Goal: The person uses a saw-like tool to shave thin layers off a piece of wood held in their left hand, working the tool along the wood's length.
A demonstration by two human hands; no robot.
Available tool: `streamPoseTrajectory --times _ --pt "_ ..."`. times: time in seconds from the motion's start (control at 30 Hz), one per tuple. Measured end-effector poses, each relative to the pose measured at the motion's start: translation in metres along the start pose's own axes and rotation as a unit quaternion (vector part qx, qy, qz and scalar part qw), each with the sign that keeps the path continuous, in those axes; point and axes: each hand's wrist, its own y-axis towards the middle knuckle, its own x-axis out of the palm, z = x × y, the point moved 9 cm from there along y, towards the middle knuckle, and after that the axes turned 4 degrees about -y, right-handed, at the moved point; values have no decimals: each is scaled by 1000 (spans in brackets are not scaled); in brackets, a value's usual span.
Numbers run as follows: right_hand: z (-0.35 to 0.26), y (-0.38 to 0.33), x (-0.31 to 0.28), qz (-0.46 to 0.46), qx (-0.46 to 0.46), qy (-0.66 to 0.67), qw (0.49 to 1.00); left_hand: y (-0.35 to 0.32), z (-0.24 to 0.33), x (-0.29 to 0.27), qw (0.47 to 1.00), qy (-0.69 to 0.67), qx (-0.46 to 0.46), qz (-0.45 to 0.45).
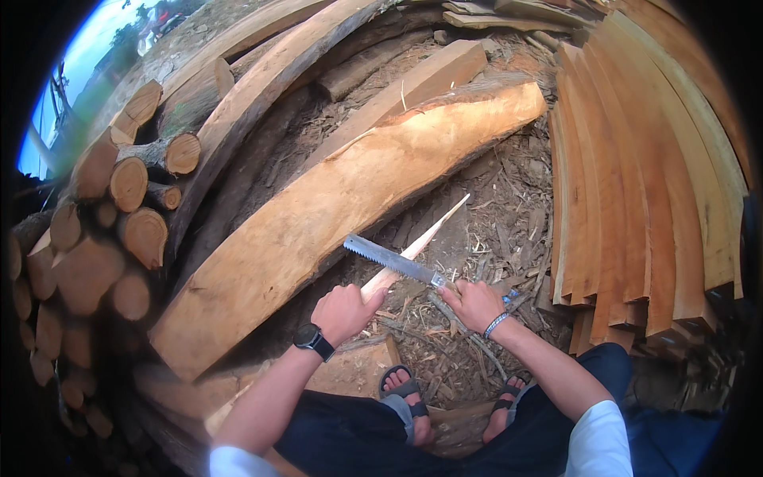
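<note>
Grips a pale, pointed stick (429,237) near the middle of the frame, with the left hand (346,312) wrapped round the thicker lower end and the bare taper slanting out past the thumb toward the upper right. Holds a saw (388,258) in the right hand (475,305), with fingers curled round the handle and the toothed blade crossing the stick just beyond the left hand; cannot tell contact from this angle. Has a big wooden slab (334,219) just beyond, stacked logs (129,184) at left and long boards (636,167) at right.
</note>
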Motion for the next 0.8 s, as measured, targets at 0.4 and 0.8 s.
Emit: streamPoseTrajectory --times 0.4,0.8 --pt "9 8 -15 30 18 29 999 5 -1 6 998 -57 -15 -39" --pt "36 22 -34 50 55 28 997 7 3 9 997 -63 -1 -46"
